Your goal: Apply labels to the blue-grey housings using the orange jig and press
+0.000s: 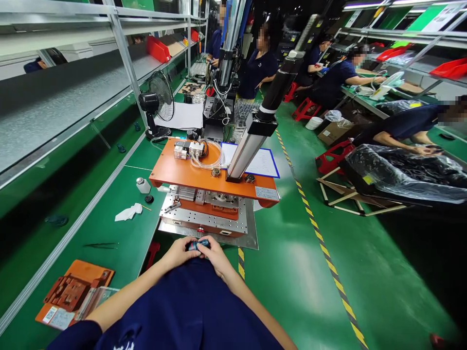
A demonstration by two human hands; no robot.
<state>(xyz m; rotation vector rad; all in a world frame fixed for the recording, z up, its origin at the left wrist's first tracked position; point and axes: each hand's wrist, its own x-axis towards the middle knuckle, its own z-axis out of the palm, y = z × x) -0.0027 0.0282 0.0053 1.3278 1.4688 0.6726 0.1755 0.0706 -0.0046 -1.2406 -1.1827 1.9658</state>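
A small dark object (197, 245) with a bluish sheen and a reddish patch is held between my two hands, close to my body; its kind is too small to tell. My left hand (181, 252) grips one end with bent fingers. From the other side my right hand (215, 253) has its thumb pressed on top of it. Just beyond the hands stands an orange press fixture (204, 182) with a metal base plate (182, 218) and a tall, tilted-looking cylinder (248, 146). A red knob (200, 230) on its front edge is nearest to my fingers.
An orange fixture block (71, 291), tweezers (101, 245), a white tissue (128, 213) and a small white bottle (143, 185) lie on the green bench at left. A black fan (156, 102) stands behind. Co-workers sit at right near a plastic-lined bin (408, 170).
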